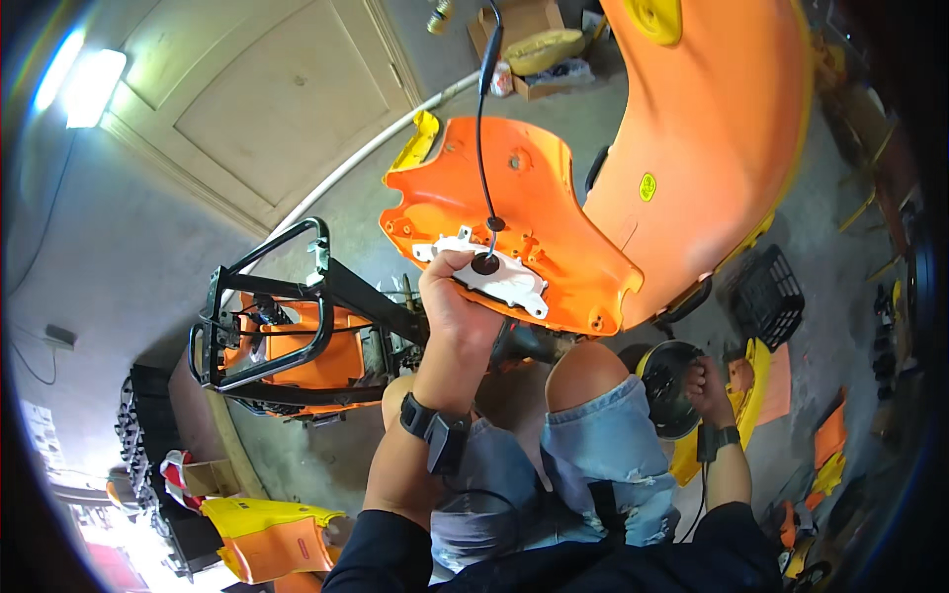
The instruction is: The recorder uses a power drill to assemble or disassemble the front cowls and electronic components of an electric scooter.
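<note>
My left hand (pixel 455 296) is closed on a white lamp housing (pixel 491 276) set against the inner side of an orange plastic panel (pixel 494 178). The thumb presses on the white face; the other fingers are hidden behind. A black cable (pixel 481 148) runs up from a round black grommet in the housing. My right hand (pixel 706 388), fingers curled, is over the right edge of a round black dish (pixel 664 395) beside my knee. Small bits lie in the dish, too small to name. Whatever the right fingers hold is hidden.
A black metal vehicle frame (pixel 346 296) with orange parts stands to the left. A large orange body shell (pixel 707 138) rises at the upper right, close behind the panel. Near the right are a black crate (pixel 768 294) and a yellow part (pixel 753 390). Yellow-orange panels (pixel 272 539) lie lower left.
</note>
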`<action>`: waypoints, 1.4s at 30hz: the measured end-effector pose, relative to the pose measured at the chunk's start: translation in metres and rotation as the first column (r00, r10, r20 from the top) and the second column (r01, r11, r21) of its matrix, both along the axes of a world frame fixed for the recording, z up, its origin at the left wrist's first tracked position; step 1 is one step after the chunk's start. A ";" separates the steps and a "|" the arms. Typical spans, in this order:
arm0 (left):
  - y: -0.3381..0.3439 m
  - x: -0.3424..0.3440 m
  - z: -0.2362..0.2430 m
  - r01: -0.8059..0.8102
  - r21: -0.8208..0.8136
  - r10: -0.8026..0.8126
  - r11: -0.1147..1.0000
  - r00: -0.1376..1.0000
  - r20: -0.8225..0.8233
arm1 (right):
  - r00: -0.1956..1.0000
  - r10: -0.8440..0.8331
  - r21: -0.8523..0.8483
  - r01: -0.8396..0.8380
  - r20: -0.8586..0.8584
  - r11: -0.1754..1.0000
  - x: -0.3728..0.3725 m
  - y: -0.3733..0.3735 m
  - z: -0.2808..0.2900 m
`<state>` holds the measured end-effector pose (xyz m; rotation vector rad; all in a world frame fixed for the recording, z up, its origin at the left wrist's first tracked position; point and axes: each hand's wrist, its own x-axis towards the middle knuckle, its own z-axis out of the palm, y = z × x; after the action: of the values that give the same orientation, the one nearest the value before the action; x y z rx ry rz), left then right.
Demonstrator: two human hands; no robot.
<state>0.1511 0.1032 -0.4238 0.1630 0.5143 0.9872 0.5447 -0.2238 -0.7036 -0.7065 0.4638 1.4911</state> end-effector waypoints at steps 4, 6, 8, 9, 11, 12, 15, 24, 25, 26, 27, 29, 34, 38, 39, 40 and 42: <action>0.004 0.003 -0.002 -0.045 -0.041 0.045 0.998 0.999 0.008 | 0.990 -0.039 0.175 0.063 -0.135 0.983 -0.035 0.027 0.117; 0.003 0.004 -0.005 -0.081 -0.033 0.083 0.996 0.994 0.067 | 0.994 0.000 0.255 0.028 -0.108 0.967 -0.057 0.039 0.164; 0.001 0.003 -0.008 -0.076 0.017 0.073 0.997 0.991 0.116 | 0.980 0.081 0.362 -0.009 -0.183 0.932 -0.079 0.048 0.203; 0.001 0.003 -0.010 -0.087 -0.015 0.088 0.996 0.993 0.084 | 0.985 0.072 0.347 -0.014 -0.155 0.938 -0.090 0.052 0.220; 0.002 0.004 -0.014 -0.096 -0.005 0.096 0.995 0.991 0.096 | 0.982 0.133 0.358 -0.077 -0.135 0.931 -0.111 0.062 0.251; 0.002 0.004 -0.016 -0.094 0.012 0.092 0.996 0.988 0.123 | 0.980 0.170 0.345 -0.127 -0.099 0.930 -0.121 0.070 0.264; 0.005 0.006 -0.020 -0.074 -0.011 0.075 0.997 0.988 0.137 | 0.954 0.300 0.367 -0.269 -0.029 0.891 -0.150 0.091 0.299; -0.007 0.006 -0.017 -0.080 -0.046 0.084 0.996 0.992 0.092 | 0.783 0.335 0.368 -0.563 0.525 0.740 -0.236 0.182 0.371; -0.009 0.005 -0.018 -0.081 -0.058 0.084 0.995 0.995 0.047 | 0.779 0.311 0.360 -0.552 0.544 0.753 -0.242 0.191 0.374; -0.011 0.007 -0.019 -0.077 -0.023 0.078 0.997 0.995 0.062 | 0.780 0.292 0.373 -0.545 0.553 0.750 -0.248 0.202 0.375; -0.011 0.006 -0.020 -0.097 -0.006 0.097 0.995 0.995 0.031 | 0.788 0.276 0.431 -0.551 0.550 0.715 -0.251 0.212 0.376; -0.014 0.009 -0.023 -0.143 0.066 0.142 0.988 0.990 0.012 | 0.830 0.248 0.442 -0.490 0.500 0.751 -0.257 0.232 0.372; -0.016 0.012 -0.017 -0.288 0.047 0.290 0.956 0.957 -0.017 | 0.871 0.256 0.453 -0.445 0.420 0.772 -0.263 0.279 0.362; -0.019 0.012 -0.003 -0.371 0.157 0.377 0.915 0.926 -0.009 | 0.725 0.158 0.389 -0.525 0.670 0.757 -0.269 0.292 0.354; -0.019 0.011 -0.001 -0.352 0.151 0.367 0.924 0.926 -0.091 | 0.677 0.136 0.362 -0.539 0.723 0.761 -0.271 0.292 0.351; -0.019 0.013 0.001 -0.366 0.191 0.390 0.911 0.915 -0.107 | 0.633 0.131 0.310 -0.536 0.763 0.785 -0.272 0.292 0.349; -0.020 0.014 0.001 -0.384 0.243 0.424 0.891 0.895 -0.137 | 0.553 0.111 0.264 -0.553 0.826 0.791 -0.274 0.294 0.344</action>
<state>0.1651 0.0835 -0.4226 0.3507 0.6303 1.4487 0.2703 0.0700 -0.3598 -0.9713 -0.7893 1.4007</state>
